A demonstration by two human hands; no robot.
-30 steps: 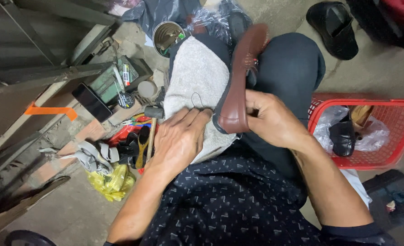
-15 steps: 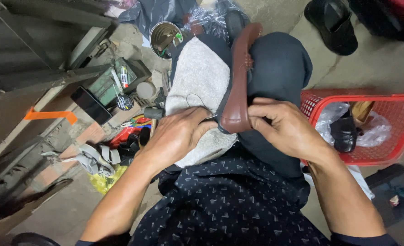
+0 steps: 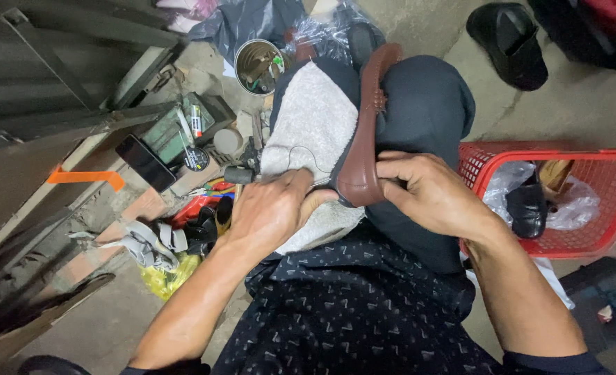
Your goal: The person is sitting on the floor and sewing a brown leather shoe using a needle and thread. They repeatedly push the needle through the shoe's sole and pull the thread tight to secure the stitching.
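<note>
Comparing with half a second ago: both hands barely shifted; the left hand (image 3: 269, 208) has slid a bit closer to the shoe's heel, and the view has tilted slightly so the black slipper (image 3: 508, 42) on the floor sits more in frame. Shoe position unchanged.

Brown leather shoe (image 3: 365, 132) stands on edge, wedged between the person's knees, toe pointing away, heel end toward the body. Pale grey cloth (image 3: 308, 132) is draped over the left knee, under the left hand.

Left hand: fingers curled shut, pinched on something thin at the heel edge — cannot tell exactly what; a thin dark thread (image 3: 301, 154) loops across the cloth just beyond the knuckles. Thumb touches the shoe's heel.

Right hand (image 3: 426, 191): fingers (image 3: 398, 161) wrapped over the shoe's heel end from the right side, clenched on it, steadying it.

Around: red plastic basket (image 3: 600, 156) to the right on the floor, holding a black shoe (image 3: 527, 205) and clear plastic bags. To the left, a metal tin (image 3: 258, 64) of tools, a dark phone (image 3: 144, 162), and a jumble of small tools by the left knee.
</note>
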